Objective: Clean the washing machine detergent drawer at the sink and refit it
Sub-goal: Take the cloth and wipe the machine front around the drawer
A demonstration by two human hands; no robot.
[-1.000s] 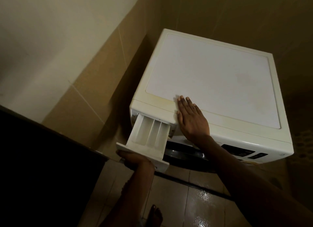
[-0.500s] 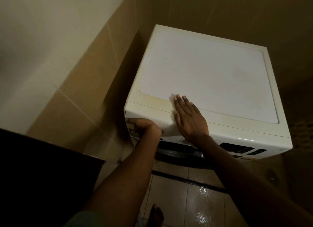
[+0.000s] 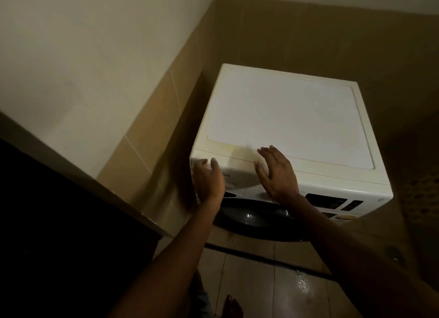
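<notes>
Head view:
- Drawer [image 3: 237, 171] sits flush in washer [image 3: 285, 118] front, top-left corner. Long axis runs back into machine.
- Left hand [image 3: 209, 180] nearer, flat against drawer face, fingers straight, gripping nothing.
- Right hand [image 3: 278, 175] hovers over washer's front top edge, fingers spread, empty.
- Wall [image 3: 142, 151] close on left; open floor [image 3: 249, 282] toward person.
- Refit looks done.

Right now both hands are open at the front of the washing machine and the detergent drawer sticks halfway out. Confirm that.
Not quite. The head view shows the detergent drawer pushed in, level with the washing machine front, not halfway out. The left hand and right hand are both open there, as you said.
</notes>
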